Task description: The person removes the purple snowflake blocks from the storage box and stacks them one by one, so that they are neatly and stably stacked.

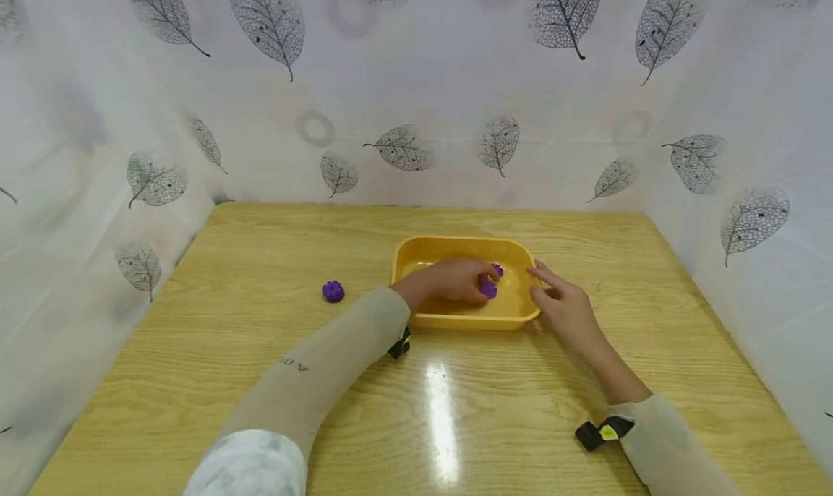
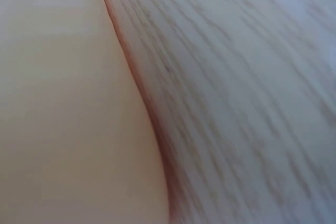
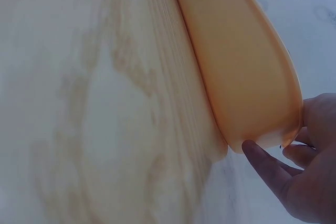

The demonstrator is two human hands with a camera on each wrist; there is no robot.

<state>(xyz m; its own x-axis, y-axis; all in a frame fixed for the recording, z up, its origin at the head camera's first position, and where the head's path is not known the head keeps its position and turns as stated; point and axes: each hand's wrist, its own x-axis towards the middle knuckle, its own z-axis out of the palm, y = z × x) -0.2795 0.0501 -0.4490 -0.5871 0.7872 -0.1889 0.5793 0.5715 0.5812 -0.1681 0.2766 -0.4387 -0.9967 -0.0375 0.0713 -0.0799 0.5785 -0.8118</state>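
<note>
A yellow plastic tub stands on the wooden table. Inside it my left hand reaches in from the left, pinching a purple flower-shaped piece between thumb and fingers. Close by the fingertips is a second purple piece. My right hand holds the tub's right end, with thumb and index finger at the rim. In the right wrist view, that hand's fingers lie against the outer end wall of the tub. The left wrist view has only a blurred pale surface and wood grain, no fingers.
Left of the tub, a purple flower-shaped piece or small stack lies on the table. A white leaf-print curtain encloses the table at the back and both sides. Black straps sit at the wrists.
</note>
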